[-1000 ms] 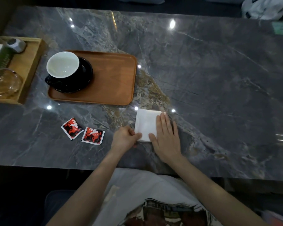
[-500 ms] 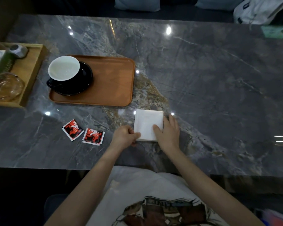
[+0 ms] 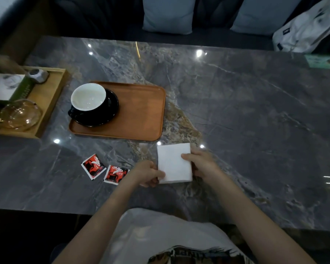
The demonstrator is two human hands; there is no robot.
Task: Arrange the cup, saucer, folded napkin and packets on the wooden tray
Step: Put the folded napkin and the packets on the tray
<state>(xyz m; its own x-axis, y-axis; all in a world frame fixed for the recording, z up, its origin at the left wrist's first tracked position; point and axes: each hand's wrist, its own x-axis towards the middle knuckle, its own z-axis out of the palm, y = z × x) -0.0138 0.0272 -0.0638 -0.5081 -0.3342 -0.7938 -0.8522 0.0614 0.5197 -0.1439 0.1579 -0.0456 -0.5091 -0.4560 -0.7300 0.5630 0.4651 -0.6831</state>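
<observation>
Head view: folded napkin [image 3: 173,162] lay on the table [image 3: 255,111], just off the wooden tray [image 3: 141,111] near corner. Left hand [image 3: 148,173] pinched its near-left corner; right hand [image 3: 202,164] gripped the right edge, thumb on top. Light, limp paper; likely unfolds, so lift by both edges. Cup [image 3: 88,97] and saucer [image 3: 103,109] sat on the tray, packets [image 3: 105,170] did not.

text: none showing legibly | red packets [image 3: 93,167] [image 3: 115,174]: carrying a white logo, lettering blurring out | green box [image 3: 10,88]: side print staying too small to read
</observation>
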